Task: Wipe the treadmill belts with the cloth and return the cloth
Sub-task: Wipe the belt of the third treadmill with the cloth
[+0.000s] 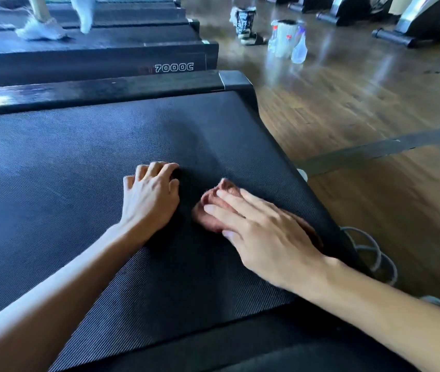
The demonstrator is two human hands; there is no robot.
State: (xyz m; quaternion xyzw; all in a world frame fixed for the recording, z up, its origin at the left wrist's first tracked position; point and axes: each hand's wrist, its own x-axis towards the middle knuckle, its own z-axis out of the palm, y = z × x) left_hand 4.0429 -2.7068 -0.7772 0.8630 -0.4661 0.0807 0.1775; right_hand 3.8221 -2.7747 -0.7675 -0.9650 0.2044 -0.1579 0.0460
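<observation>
The treadmill belt [52, 170] fills the near view, dark and ribbed, so it will likely drag on fabric. The left hand [149, 197] rests mid-belt, fingers arched, holding nothing. The right hand [264, 237] lies flat, its straight fingers pressing the cloth [205, 221] down near the belt's right edge. The cloth is blurred but looks soft, light and bunched, best pinched at its crumpled far end.
</observation>
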